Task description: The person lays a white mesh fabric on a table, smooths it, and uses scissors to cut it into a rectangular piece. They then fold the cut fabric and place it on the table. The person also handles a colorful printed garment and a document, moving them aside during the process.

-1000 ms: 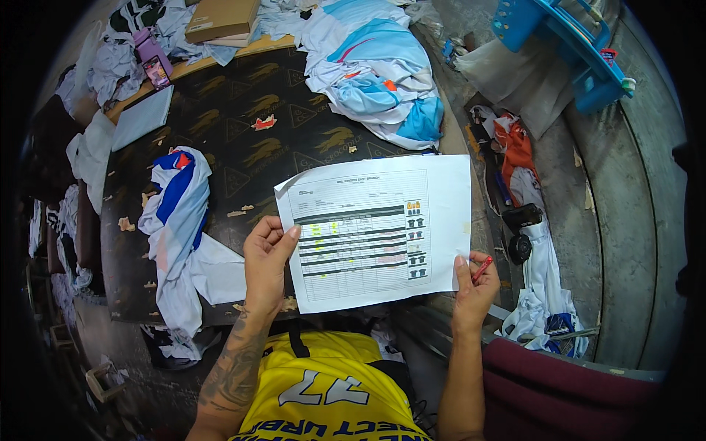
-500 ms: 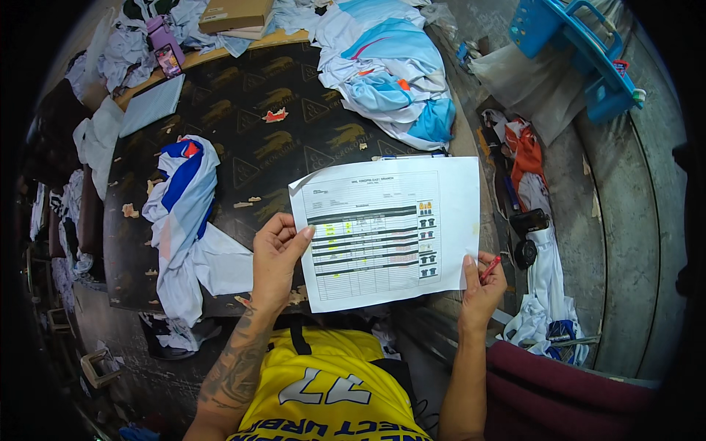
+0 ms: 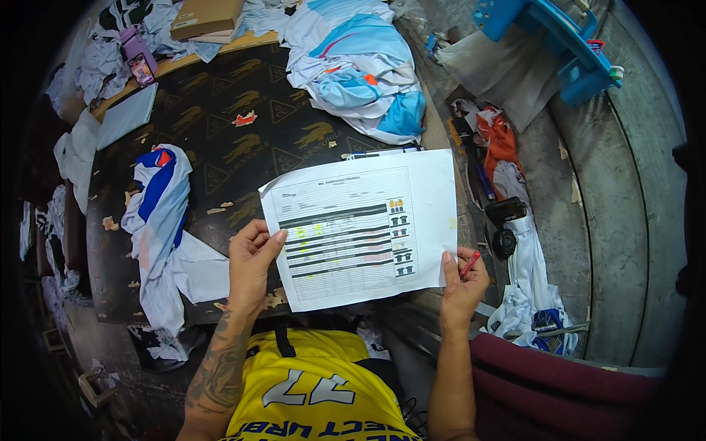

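Left hand [image 3: 251,266] and right hand [image 3: 462,285] raised side by side, fingers curled in a closed grip.

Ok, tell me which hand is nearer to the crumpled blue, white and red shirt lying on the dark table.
Left. The left hand grips the printed paper sheet's left edge, just right of the crumpled shirt. The right hand holds the sheet's far right corner with a red pen.

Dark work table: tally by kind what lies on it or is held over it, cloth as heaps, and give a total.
Printed sheet, held by left hand and right hand: 1
Red pen, in the right hand: 1
Garment heaps, white-and-blue and light blue: 2
Cardboard box: 1
Purple pack: 1
Total: 6
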